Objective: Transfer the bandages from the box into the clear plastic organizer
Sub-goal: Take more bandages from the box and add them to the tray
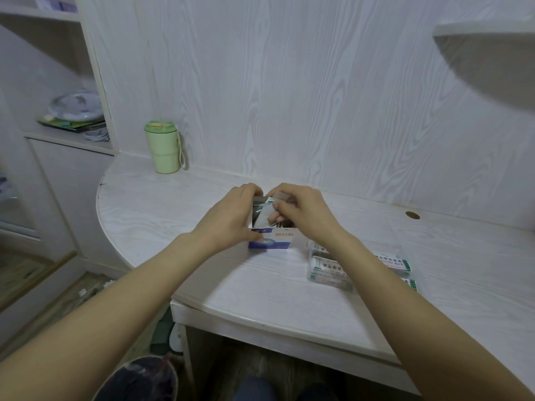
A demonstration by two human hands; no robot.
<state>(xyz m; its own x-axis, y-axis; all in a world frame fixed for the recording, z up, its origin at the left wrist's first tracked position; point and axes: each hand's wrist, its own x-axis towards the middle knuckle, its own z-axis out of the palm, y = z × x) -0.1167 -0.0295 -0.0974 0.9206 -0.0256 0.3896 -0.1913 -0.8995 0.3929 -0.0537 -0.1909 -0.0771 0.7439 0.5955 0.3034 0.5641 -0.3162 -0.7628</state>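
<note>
Steadying box (272, 241) with left hand (231, 218); right hand (301, 212) pinches light, flimsy bandages (265, 215) at their top edge.

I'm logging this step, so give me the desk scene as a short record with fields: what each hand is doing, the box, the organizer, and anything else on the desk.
left hand: left hand grips the side of the box, steadying it
right hand: right hand has fingers inside the open top, pinching bandages
box: blue and white box upright on the desk, top open
organizer: clear plastic organizer right of the box, holding labelled packets
other: green cup at the back left, near the wall
</note>
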